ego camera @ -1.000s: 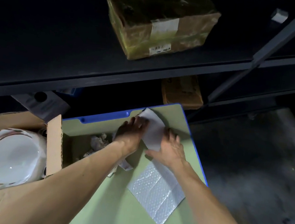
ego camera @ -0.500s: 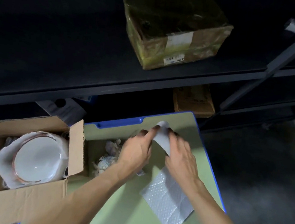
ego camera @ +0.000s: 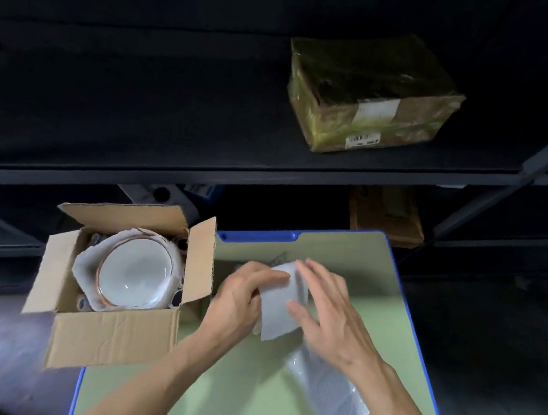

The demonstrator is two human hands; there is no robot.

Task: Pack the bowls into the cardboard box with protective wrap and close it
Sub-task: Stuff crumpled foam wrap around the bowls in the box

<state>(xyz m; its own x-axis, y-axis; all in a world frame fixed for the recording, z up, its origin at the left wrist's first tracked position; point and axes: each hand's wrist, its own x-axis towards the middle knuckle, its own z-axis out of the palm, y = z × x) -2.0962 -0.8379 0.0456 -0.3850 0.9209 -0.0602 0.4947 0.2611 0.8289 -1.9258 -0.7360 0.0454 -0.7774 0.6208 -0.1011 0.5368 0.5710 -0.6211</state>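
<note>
White sheet (ego camera: 279,306) mid-fold on green board (ego camera: 345,261); whatever it wraps is hidden. Left hand (ego camera: 237,294) curls onto the sheet's 9 o'clock edge, pinching it. Right hand (ego camera: 328,317) lies flat on top, fingers straight, pressing. Bubble wrap (ego camera: 328,397) trails off to 5 o'clock. Cardboard box (ego camera: 112,335) at 9 o'clock of the hands, flaps up, one bowl (ego camera: 134,266) inside, cushioned. Judgement: use the flat palm as anchor, pull the fold snug, leave no bare edge, then lift across.
</note>
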